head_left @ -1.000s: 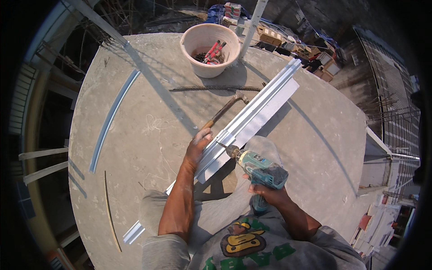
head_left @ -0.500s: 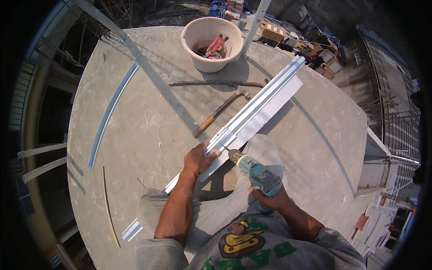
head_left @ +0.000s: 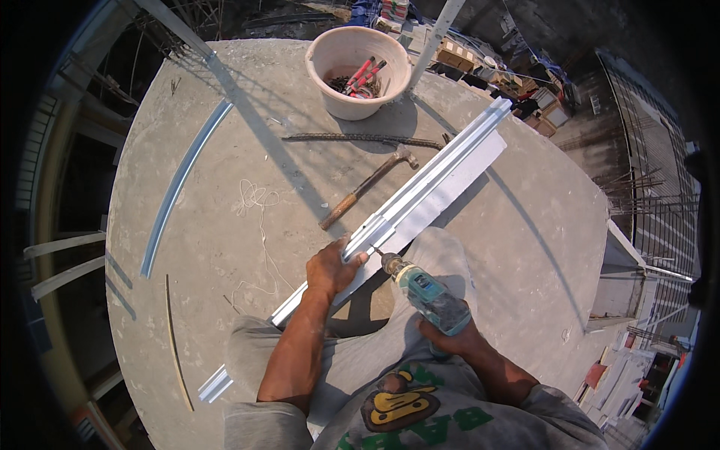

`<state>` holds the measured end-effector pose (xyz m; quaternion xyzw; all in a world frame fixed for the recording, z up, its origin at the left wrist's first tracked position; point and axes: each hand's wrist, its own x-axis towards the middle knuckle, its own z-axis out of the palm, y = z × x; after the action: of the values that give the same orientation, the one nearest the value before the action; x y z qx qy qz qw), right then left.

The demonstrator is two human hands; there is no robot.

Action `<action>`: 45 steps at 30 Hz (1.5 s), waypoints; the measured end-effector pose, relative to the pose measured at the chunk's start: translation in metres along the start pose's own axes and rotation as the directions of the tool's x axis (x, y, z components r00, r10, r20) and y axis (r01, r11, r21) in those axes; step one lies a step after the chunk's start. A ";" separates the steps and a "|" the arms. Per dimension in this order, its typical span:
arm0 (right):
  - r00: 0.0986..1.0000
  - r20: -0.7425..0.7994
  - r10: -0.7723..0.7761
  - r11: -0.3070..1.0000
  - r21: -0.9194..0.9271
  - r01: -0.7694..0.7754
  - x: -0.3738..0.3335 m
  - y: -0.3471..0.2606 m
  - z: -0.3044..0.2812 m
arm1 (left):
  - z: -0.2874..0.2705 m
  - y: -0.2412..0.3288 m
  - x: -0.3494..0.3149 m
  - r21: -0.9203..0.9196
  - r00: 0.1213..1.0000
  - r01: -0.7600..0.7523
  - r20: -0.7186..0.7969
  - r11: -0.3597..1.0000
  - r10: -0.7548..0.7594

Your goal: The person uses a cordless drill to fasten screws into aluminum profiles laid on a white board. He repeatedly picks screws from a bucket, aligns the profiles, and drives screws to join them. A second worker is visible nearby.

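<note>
A long white metal profile (head_left: 435, 171) lies slantwise in front of me, with a flat white board (head_left: 457, 182) along its right side. My left hand (head_left: 331, 270) grips the profile near its lower part, thumb on top beside a short overlapping metal sleeve (head_left: 369, 236). In my right hand (head_left: 448, 335) is a teal cordless drill (head_left: 433, 298). Its bit touches or nearly touches the profile's edge just right of my left thumb; the exact contact is too small to tell. A claw hammer (head_left: 364, 189) with a wooden handle lies beyond my left hand.
Beyond the hammer are a ribbed steel bar (head_left: 337, 138) and a pale bucket (head_left: 328, 84) holding red-handled tools (head_left: 365, 73). A bent metal strip (head_left: 180, 187), thin stick (head_left: 177, 341), short profile offcut (head_left: 216, 384) and loose white string (head_left: 263, 225) lie left on the concrete floor (head_left: 525, 247).
The view has shifted slightly. Both hands, the drill and the profile keep nearly the same positions relative to each other.
</note>
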<state>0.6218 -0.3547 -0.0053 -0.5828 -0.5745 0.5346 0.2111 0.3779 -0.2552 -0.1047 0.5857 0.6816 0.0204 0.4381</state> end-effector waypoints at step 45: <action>0.932 0.227 0.283 0.951 -0.192 -0.242 0.038 -0.062 -0.018 | 0.004 -0.002 0.010 -0.015 0.998 -0.026 0.063 1.000 0.027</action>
<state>0.6010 -0.2989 0.0397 -0.5970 -0.5544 0.5797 0.0151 0.3791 -0.2497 -0.1136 0.5920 0.6594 0.0124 0.4633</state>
